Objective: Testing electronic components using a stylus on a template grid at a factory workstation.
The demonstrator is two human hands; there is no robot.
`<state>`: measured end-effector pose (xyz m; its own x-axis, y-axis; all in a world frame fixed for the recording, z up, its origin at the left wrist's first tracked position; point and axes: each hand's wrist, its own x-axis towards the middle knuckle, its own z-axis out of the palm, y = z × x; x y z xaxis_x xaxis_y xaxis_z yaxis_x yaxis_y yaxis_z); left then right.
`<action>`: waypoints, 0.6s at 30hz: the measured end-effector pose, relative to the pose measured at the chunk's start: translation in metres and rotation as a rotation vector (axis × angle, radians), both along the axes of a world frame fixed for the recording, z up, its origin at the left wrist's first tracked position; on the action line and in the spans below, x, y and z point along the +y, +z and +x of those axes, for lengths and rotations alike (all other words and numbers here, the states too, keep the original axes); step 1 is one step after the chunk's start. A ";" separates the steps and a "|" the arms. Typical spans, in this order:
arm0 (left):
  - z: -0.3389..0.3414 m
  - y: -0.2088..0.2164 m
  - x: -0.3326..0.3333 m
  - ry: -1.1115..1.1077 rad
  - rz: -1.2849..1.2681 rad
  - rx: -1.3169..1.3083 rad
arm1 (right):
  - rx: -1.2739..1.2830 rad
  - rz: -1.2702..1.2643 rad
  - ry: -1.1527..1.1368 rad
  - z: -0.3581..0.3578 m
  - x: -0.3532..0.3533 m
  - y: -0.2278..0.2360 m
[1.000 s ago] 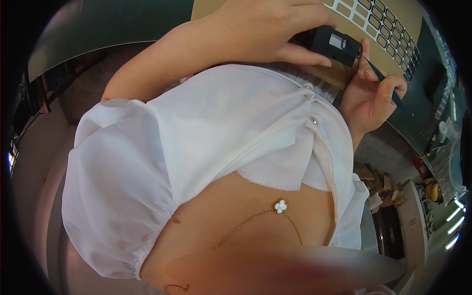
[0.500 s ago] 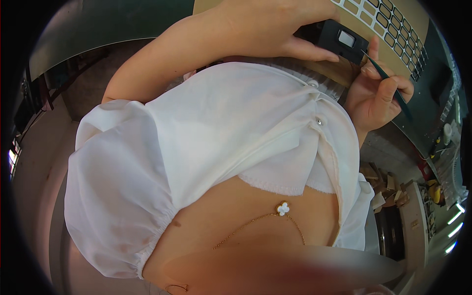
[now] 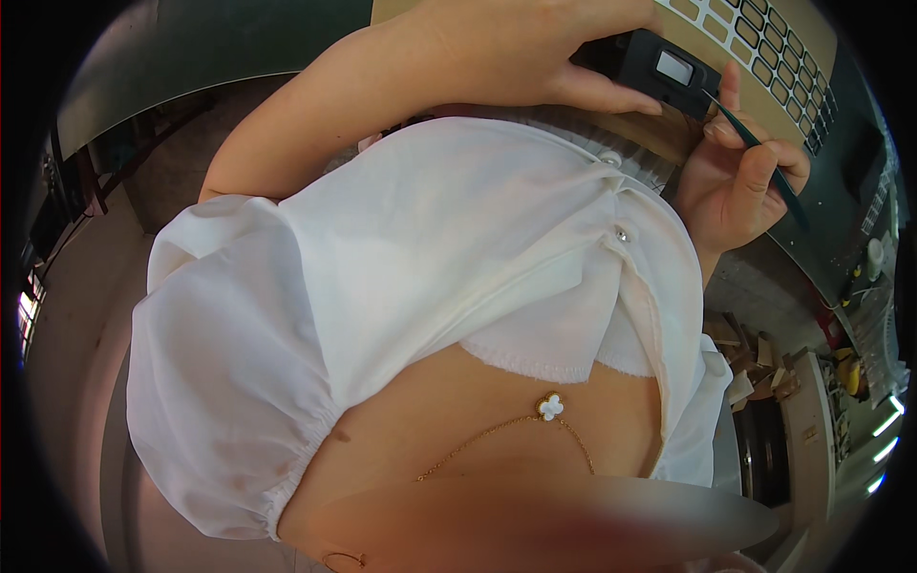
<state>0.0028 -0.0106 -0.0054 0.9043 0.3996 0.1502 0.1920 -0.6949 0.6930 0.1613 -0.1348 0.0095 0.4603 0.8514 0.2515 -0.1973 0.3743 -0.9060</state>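
My left hand (image 3: 564,62) grips a black boxy plastic part (image 3: 645,81) from its left, with the thumb along its near edge. A small pale rectangular window (image 3: 674,68) is set into the part's top face. In my right hand (image 3: 740,181) are slim dark green tweezers (image 3: 747,132), held like a pen. Their thin tip meets the right end of the black part, and whether it touches or grips something there is too small to tell. My right index finger points up beside that end.
Beyond the hands, a sheet of rounded rectangular frames (image 3: 764,46), white and black, lies on brown cardboard (image 3: 812,33). The dark green tabletop (image 3: 220,43) curves around it. At the far right are a white round object (image 3: 875,256) and clear plastic wrapping (image 3: 881,329). Cardboard boxes (image 3: 750,349) stand below.
The black part has shifted very slightly up and right in the picture. My right hand and the tweezers moved slightly right, with the tip staying at the part's right end.
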 end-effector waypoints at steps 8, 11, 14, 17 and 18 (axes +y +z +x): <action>-0.001 -0.002 0.001 -0.006 0.001 -0.004 | 0.047 -0.014 -0.010 -0.001 0.000 0.000; 0.000 -0.002 0.001 -0.006 0.002 -0.005 | 0.053 -0.014 -0.014 -0.001 0.000 0.000; -0.001 -0.003 0.001 -0.006 0.002 -0.007 | 0.058 -0.014 -0.018 -0.001 0.000 0.000; -0.002 -0.005 0.002 -0.006 0.003 -0.008 | 0.058 -0.020 -0.022 -0.001 0.000 0.000; -0.001 -0.006 0.002 -0.007 0.003 -0.008 | 0.058 -0.022 -0.023 -0.002 0.000 0.000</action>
